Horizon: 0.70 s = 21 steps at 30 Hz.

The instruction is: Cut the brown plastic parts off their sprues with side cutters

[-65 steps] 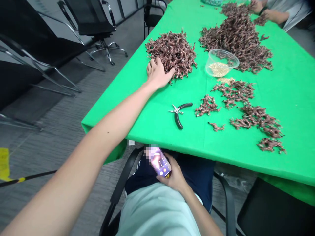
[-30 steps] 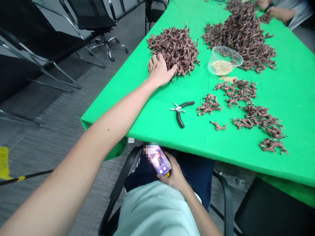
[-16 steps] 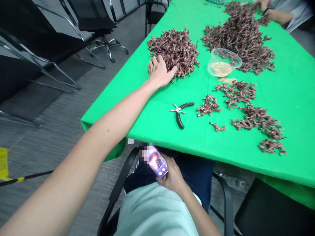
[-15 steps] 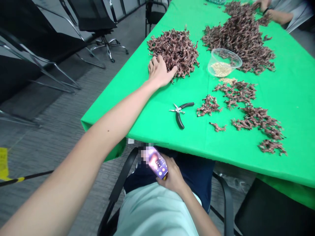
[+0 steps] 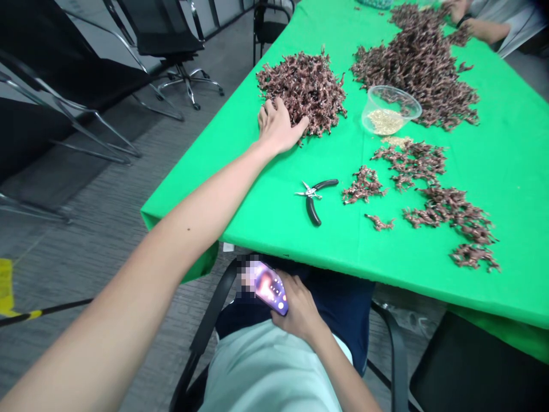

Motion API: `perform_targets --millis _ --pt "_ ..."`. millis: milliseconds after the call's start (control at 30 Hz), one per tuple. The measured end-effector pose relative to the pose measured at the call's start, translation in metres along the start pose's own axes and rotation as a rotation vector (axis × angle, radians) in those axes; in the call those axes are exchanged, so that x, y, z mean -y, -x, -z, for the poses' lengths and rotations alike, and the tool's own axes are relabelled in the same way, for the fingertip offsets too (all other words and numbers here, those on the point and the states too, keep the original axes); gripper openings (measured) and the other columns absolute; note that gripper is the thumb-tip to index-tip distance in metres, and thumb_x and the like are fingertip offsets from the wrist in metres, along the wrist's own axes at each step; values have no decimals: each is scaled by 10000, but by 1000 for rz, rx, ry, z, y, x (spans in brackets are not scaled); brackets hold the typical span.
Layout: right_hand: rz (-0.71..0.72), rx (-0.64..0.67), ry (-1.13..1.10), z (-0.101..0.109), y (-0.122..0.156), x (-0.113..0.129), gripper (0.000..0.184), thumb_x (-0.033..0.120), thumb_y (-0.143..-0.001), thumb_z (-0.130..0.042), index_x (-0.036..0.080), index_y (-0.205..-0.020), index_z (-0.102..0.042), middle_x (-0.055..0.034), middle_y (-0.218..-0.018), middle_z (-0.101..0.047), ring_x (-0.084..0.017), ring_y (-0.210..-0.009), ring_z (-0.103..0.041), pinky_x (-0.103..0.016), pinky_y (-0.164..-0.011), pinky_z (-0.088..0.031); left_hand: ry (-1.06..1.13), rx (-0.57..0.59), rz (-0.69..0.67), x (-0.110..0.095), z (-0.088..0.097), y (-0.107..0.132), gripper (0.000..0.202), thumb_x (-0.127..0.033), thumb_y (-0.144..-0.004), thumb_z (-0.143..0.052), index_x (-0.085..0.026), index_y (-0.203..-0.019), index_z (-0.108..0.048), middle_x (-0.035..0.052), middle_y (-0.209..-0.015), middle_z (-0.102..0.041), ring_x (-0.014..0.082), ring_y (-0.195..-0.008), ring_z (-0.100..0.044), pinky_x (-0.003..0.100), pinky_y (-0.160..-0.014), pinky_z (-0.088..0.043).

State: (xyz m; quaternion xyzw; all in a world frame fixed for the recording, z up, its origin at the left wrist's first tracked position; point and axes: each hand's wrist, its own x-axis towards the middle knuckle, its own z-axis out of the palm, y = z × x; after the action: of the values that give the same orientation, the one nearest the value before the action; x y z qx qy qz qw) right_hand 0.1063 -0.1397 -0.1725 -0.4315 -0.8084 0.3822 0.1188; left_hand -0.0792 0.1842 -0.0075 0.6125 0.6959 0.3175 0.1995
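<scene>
My left hand (image 5: 278, 125) rests on the near edge of a heap of small brown figurines (image 5: 309, 86), fingers spread and thumb out to the right. Down in my lap, my right hand (image 5: 298, 306) is closed around a smartphone (image 5: 271, 286) with its screen lit purple and pink. A pair of pliers (image 5: 312, 191) with black handles lies with its jaws apart on the green cloth (image 5: 266, 212). To its right are a small cluster of figurines (image 5: 364, 184) and a single figurine (image 5: 380, 222).
A clear plastic tub (image 5: 390, 111) holds golden grains, some spilled beside it. Behind it spreads a larger figurine heap (image 5: 416, 63), near another person's hand (image 5: 458, 10). More figurines (image 5: 450, 209) lie to the right. Black chairs (image 5: 158, 31) stand left of the table.
The phone has tilted and shifted slightly left in my right hand. My left hand stays in place on the heap.
</scene>
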Motion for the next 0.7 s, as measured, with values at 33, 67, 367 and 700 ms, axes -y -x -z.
perform_targets --millis 33,67,367,700 --pt "-5 -1 3 -1 0 -1 969 227 -649 -692 229 -1520 -266 -89 -1477 -427 -342 -1294 -410 -484 -1113 -349 3 2 -1 0 0 0 970 -768 -693 -476 -400 -1529 -153 -17 -1588 -298 314 -1522 24 555 -1218 -23" --pt "-13 0 9 -3 -1 -1 976 238 -655 -700 224 -1523 -254 -94 -1480 -422 -345 -1301 -402 -485 -1110 -353 4 0 -3 1 -1 -1 960 -763 -698 -479 -400 -1527 -159 -14 -1586 -302 317 -1522 19 556 -1217 -26" --pt "-91 75 138 -7 -26 6 1114 329 -607 -817 222 -1539 -218 -194 -1408 -413 -413 -1277 -402 -612 -1053 -321 -25 -64 -18 6 -4 -6 924 -740 -721 -515 -370 -1510 -210 20 -1577 -309 359 -1498 -97 546 -1217 -55" --pt "-101 137 108 -2 -38 9 1135 278 -554 -857 302 -1518 -259 -160 -1348 -417 -379 -1206 -478 -494 -952 -453 -8 34 0 3 -2 -3 890 -722 -768 -493 -419 -1522 -131 1 -1533 -389 318 -1521 -33 552 -1226 -47"
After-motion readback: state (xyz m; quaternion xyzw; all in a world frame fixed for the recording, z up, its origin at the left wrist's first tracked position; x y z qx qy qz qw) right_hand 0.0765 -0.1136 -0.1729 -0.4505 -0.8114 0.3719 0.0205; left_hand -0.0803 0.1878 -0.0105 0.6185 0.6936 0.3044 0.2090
